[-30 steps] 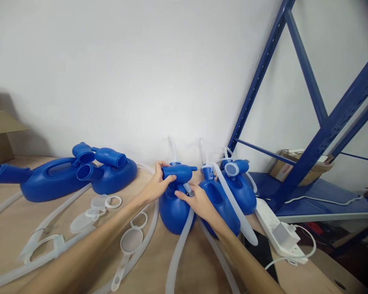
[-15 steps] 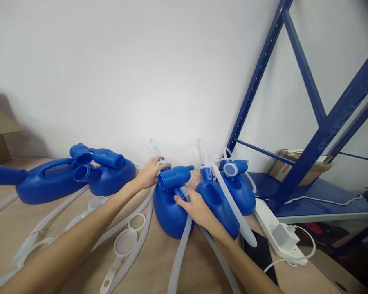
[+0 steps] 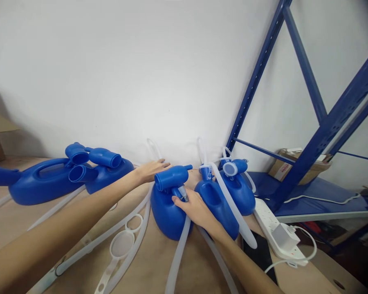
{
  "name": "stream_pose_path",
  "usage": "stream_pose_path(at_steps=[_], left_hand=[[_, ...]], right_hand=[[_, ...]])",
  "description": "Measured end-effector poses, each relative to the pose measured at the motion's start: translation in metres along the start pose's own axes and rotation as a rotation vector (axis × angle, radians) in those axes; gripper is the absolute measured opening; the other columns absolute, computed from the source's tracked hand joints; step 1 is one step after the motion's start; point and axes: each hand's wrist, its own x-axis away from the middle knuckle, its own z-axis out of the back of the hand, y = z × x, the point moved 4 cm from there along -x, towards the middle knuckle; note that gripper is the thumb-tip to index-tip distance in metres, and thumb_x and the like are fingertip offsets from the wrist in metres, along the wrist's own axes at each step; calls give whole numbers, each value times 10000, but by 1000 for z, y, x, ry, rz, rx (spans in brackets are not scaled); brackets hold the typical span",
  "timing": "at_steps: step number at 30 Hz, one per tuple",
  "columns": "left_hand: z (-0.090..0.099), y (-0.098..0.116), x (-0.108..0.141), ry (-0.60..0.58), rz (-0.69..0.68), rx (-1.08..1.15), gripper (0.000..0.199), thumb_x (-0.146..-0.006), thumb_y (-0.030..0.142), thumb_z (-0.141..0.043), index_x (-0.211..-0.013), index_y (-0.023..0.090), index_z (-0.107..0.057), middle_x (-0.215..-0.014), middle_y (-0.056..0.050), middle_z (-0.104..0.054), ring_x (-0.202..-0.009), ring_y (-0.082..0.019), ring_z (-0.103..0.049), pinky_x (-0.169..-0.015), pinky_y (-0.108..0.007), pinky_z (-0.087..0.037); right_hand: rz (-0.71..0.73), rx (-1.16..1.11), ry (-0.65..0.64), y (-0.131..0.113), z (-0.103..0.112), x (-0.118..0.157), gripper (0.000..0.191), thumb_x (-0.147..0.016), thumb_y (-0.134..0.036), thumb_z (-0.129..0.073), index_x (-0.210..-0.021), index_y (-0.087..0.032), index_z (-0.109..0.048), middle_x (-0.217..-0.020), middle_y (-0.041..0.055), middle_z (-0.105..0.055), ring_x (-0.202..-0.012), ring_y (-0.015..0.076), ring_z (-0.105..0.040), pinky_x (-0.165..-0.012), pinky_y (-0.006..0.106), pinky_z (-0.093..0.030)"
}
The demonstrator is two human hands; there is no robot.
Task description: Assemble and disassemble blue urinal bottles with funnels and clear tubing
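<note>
My left hand reaches behind the blue spout of the middle urinal bottle. Its fingers bend together there, and what they hold is hidden. My right hand grips the same bottle at its neck, with the thumb by a clear tube end with a small metal clip. The blue spout piece lies across the bottle's top. A pale tube hangs down its front. To the left lies a white cap with a strap and ring.
Two more blue bottles with tubes stand to the right, others to the left. A power strip with a charger and a dark flat object lie right. A blue metal shelf stands beyond; cardboard is at far left.
My left forearm has swung across the loose caps on the left, and its fingers have moved farther behind the spout. The view has shifted slightly right. My right hand keeps its grip.
</note>
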Motion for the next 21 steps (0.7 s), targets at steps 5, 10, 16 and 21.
stream_pose_path(at_steps=[5, 10, 16, 21], left_hand=[[6, -8, 13, 109, 86, 10, 395, -1042, 268, -466, -1434, 232, -492, -1519, -158, -488, -1307, -284, -594, -1038, -424, -562], [5, -17, 36, 182, 119, 8, 502, -1071, 349, -414, -1537, 164, -397, -1545, -229, -470, -1437, -331, -489, -1133, -511, -493], [6, -20, 39, 92, -2, -34, 436, -1047, 150, -412, -1424, 302, -570, -1583, -109, -492, -1526, -301, -379, -1112, -449, -518], [5, -21, 35, 42, -35, -48, 408, -1046, 127, -385, -1398, 232, -561, -1600, -126, -471, -1544, -283, -346, -1034, -382, -572]], right_hand=[[16, 21, -18, -2, 0, -2, 186, -902, -386, -582, -844, -210, -569, -858, 2, -659, -867, 227, -629, -803, 319, -414], [-14, 28, -24, -6, 0, -3, 167, -871, -362, -594, -818, -207, -559, -811, -3, -638, -817, 214, -612, -747, 303, -403], [-14, 17, -31, -5, -1, -4, 188, -869, -378, -590, -803, -205, -557, -801, -5, -633, -796, 202, -597, -724, 294, -402], [-7, 1, -25, -7, -1, -3, 216, -867, -383, -593, -763, -202, -535, -779, -9, -603, -787, 192, -578, -710, 287, -403]])
